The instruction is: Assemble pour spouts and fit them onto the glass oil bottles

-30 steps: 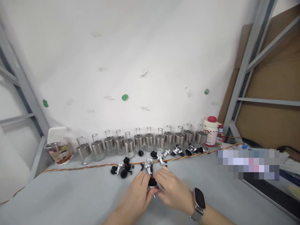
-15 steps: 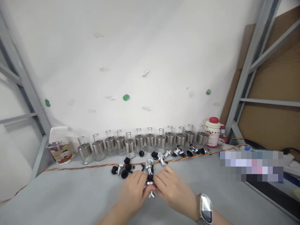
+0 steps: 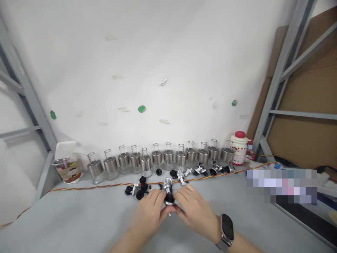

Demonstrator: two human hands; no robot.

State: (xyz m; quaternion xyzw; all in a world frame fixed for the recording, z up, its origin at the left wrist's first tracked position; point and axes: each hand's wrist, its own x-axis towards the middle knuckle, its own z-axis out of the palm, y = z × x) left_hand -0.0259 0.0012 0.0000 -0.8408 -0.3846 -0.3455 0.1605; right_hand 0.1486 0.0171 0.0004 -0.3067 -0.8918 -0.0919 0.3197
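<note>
My left hand [image 3: 150, 209] and my right hand [image 3: 194, 208] meet low in the middle of the head view. Between their closed fingertips and thumbs is a black-and-silver bottle pour spout [image 3: 169, 200], its silver rim towards me. A small silver tip pokes out below the thumbs. Just beyond the fingers is a round-ended silver part [image 3: 167, 184]; I cannot tell whether it joins the held spout. Loose black caps and silver spout pieces [image 3: 135, 188] lie beyond my left hand. More silver spout parts [image 3: 180, 176] lie beyond my right hand.
Glass bottles with steel sleeves [image 3: 145, 163] line the wall. A red-yellow cable [image 3: 105, 187] crosses the grey table [image 3: 79, 218]. A drink cup [image 3: 68, 172] stands left, a white jar with red lid [image 3: 239, 151] right. Beyond it lies a blurred-out patch [image 3: 283, 186].
The held spout has tilted, and less of its silver end shows below my thumbs. My right wrist has turned slightly, with its watch now facing differently. The loose parts and bottles stay put.
</note>
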